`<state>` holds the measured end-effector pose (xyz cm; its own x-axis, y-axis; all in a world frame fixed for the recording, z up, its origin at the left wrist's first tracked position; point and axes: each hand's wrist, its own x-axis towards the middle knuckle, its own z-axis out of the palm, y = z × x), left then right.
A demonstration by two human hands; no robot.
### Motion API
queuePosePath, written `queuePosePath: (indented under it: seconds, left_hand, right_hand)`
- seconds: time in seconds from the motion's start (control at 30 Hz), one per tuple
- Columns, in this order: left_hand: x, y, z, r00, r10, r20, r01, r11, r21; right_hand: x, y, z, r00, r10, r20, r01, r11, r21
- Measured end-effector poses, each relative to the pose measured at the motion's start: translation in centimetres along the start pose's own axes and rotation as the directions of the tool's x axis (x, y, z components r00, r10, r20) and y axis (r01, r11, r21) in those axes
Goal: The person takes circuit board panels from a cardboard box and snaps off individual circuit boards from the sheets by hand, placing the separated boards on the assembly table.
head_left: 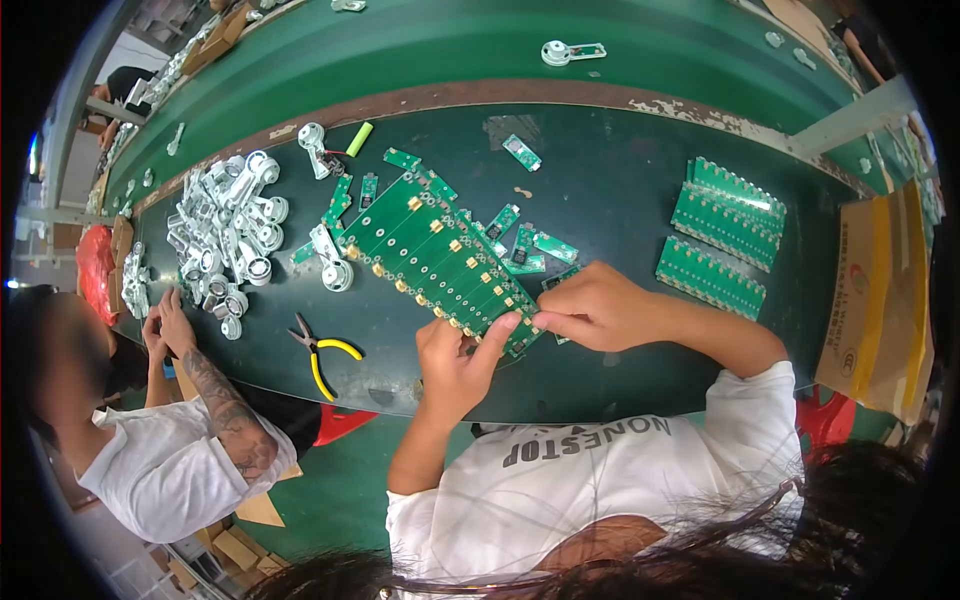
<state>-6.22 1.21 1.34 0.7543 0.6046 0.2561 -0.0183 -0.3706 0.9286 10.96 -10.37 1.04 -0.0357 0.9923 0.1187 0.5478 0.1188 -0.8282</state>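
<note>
A long green circuit board panel (440, 255) is held tilted above the dark table, its rows of gold-coloured parts facing up. My left hand (460, 360) grips its near edge, thumb on top and fingers underneath. At the panel's right-hand end, my right hand (595, 308) pinches the corner between thumb and fingers. Small separate circuit boards (555, 247) lie just beyond my right hand. Other small boards (341, 200) rest to the left of the panel, close to a white plastic housing (331, 258).
Pliers with yellow handles (325, 355) lie left of my hands. Beyond them is a heap of white housings (225, 215), with a co-worker's hands (170, 325) beside it. Stacked board panels (728, 215) sit at right, near a cardboard box (875, 300). A green conveyor belt (450, 55) runs behind.
</note>
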Motion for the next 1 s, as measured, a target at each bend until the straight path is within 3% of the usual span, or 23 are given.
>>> queuePosePath:
  seconds: [0.1,0.3,0.37,0.47,0.53,0.67,1.0]
  left_hand:
    - [0.0,0.0,0.0,0.999,-0.037,-0.018,0.036,0.998,-0.045]
    - [0.4,-0.2,-0.2,0.999,0.04,0.025,-0.041,0.998,0.04]
    - [0.5,-0.6,-0.1,0.996,-0.082,0.021,0.084,0.985,-0.148]
    - [0.7,-0.8,0.0,0.994,-0.104,0.041,0.11,0.976,-0.19]
    - [0.7,-0.8,0.1,0.989,-0.141,0.047,0.148,0.961,-0.232]
    - [0.8,-0.9,0.2,0.988,-0.136,0.074,0.15,0.96,-0.237]
    - [1.3,0.4,0.2,0.987,-0.106,0.119,0.12,0.986,-0.119]
  right_hand:
    - [0.1,0.2,0.4,1.0,0.004,-0.018,-0.003,0.998,0.063]
    - [0.1,-0.1,0.3,0.997,0.072,-0.009,-0.07,0.987,0.141]
    - [0.3,0.0,0.1,0.999,0.047,0.02,-0.049,0.986,0.162]
    - [0.6,0.0,0.0,0.999,-0.019,-0.038,0.021,0.997,0.076]
    - [0.6,-0.2,0.3,0.996,0.006,-0.089,0.011,0.982,0.191]
    - [0.4,0.3,0.7,0.985,-0.101,-0.143,0.108,0.994,0.036]
    - [0.1,0.6,0.0,0.999,0.029,-0.037,-0.015,0.942,0.336]
